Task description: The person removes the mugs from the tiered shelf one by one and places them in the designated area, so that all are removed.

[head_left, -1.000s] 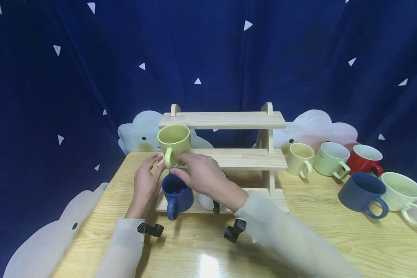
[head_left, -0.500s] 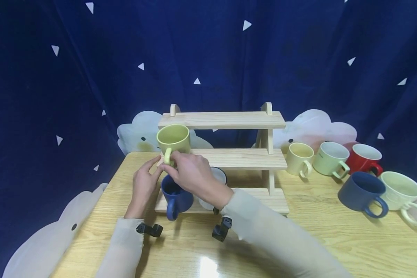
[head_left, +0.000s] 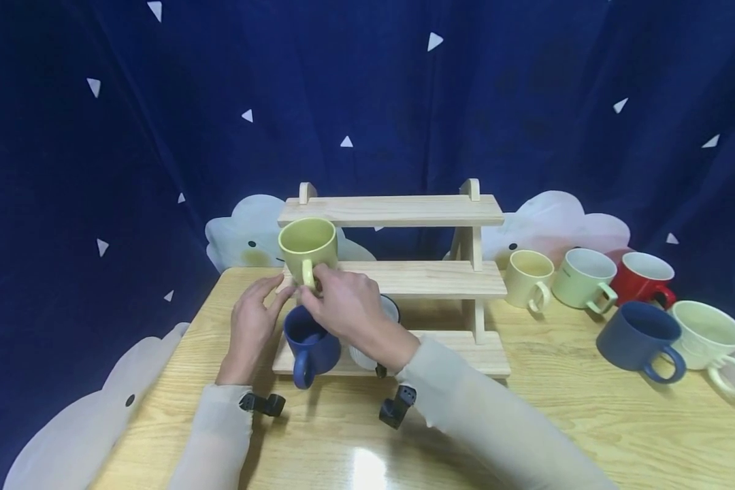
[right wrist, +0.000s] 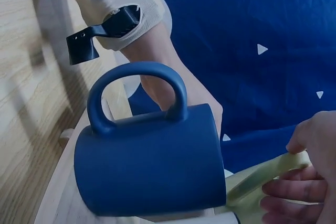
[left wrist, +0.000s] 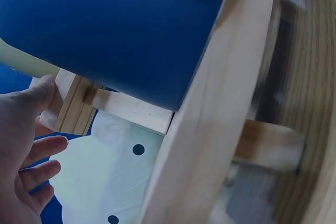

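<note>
A yellow-green mug [head_left: 318, 257] stands upright at the left end of the middle shelf, its handle toward me. My right hand [head_left: 349, 306] pinches that handle, with the thumb and curled fingers around it in the right wrist view. My left hand [head_left: 252, 327] holds the left end of the middle shelf of the wooden rack [head_left: 416, 279], thumb against the board's edge in the left wrist view. Just below, a dark blue mug [head_left: 321, 350] sits on the bottom shelf, handle forward. Beside it, a white mug with a dark rim [head_left: 389, 309] is partly hidden behind my right hand.
On the table to the right stand a pale yellow mug [head_left: 519, 287], a light green mug [head_left: 572, 286], a red mug [head_left: 632, 282], another blue mug [head_left: 627, 340] and a cream mug [head_left: 698, 340]. A dark blue curtain [head_left: 392, 88] hangs behind the rack.
My right hand first moved left and closed more around the handle, then moved slightly right. The yellow-green mug has turned a little, its handle swinging right. The left hand stays nearly still.
</note>
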Demonstrator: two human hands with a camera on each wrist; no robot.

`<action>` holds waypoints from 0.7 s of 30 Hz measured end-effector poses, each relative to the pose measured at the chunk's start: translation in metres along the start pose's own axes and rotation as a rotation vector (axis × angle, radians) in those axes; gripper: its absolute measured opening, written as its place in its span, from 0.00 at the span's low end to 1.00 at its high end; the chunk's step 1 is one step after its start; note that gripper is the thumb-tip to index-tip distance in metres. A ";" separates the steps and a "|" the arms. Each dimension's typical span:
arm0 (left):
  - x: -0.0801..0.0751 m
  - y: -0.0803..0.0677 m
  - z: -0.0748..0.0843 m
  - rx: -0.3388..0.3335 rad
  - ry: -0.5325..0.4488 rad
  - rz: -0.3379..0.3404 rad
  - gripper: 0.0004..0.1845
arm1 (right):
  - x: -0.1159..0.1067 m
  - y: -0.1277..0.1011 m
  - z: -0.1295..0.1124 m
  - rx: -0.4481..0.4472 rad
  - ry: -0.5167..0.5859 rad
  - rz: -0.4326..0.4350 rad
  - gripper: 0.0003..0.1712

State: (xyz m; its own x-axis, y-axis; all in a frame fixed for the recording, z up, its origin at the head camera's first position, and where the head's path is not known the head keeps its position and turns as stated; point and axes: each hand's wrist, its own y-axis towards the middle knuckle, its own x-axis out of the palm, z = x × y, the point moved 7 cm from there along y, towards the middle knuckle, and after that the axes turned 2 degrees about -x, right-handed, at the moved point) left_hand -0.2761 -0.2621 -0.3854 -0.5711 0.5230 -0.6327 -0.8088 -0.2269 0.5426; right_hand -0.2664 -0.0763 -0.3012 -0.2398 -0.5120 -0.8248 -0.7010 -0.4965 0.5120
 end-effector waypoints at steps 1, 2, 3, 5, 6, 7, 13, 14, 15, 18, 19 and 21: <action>-0.001 0.000 0.001 0.016 0.012 0.003 0.25 | -0.001 -0.001 0.002 0.003 0.006 0.003 0.13; -0.001 0.000 0.002 0.028 0.023 0.005 0.25 | -0.002 -0.002 0.004 0.006 0.013 0.007 0.12; -0.001 0.000 0.002 0.035 0.031 0.003 0.24 | -0.003 -0.003 0.006 0.008 0.019 0.010 0.12; 0.000 -0.001 0.002 0.043 0.046 -0.007 0.24 | -0.006 -0.005 0.012 0.023 0.041 0.007 0.11; 0.000 -0.001 0.002 0.043 0.051 -0.012 0.24 | -0.006 -0.006 0.015 0.035 0.048 0.002 0.11; 0.000 -0.001 0.002 0.045 0.053 -0.013 0.24 | -0.007 -0.007 0.018 0.045 0.057 -0.001 0.11; 0.000 -0.001 0.002 0.038 0.052 -0.021 0.24 | -0.013 -0.010 0.032 0.110 0.113 -0.010 0.17; 0.000 -0.001 0.002 0.037 0.051 -0.022 0.24 | -0.014 -0.010 0.034 0.118 0.124 -0.011 0.18; 0.000 -0.001 0.002 0.035 0.049 -0.023 0.24 | -0.014 -0.010 0.035 0.126 0.136 -0.014 0.19; 0.001 -0.001 0.002 0.035 0.049 -0.025 0.24 | -0.014 -0.009 0.038 0.135 0.160 -0.022 0.20; 0.001 -0.001 0.003 0.038 0.052 -0.026 0.24 | -0.014 -0.008 0.039 0.137 0.174 -0.028 0.20; 0.001 -0.001 0.004 0.050 0.063 -0.028 0.24 | -0.013 -0.005 0.042 0.150 0.207 -0.041 0.20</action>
State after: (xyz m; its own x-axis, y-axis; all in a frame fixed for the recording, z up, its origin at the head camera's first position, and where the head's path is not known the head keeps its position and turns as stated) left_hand -0.2750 -0.2574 -0.3847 -0.5576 0.4752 -0.6807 -0.8174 -0.1709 0.5502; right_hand -0.2881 -0.0373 -0.3037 -0.0769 -0.6340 -0.7695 -0.8027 -0.4184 0.4250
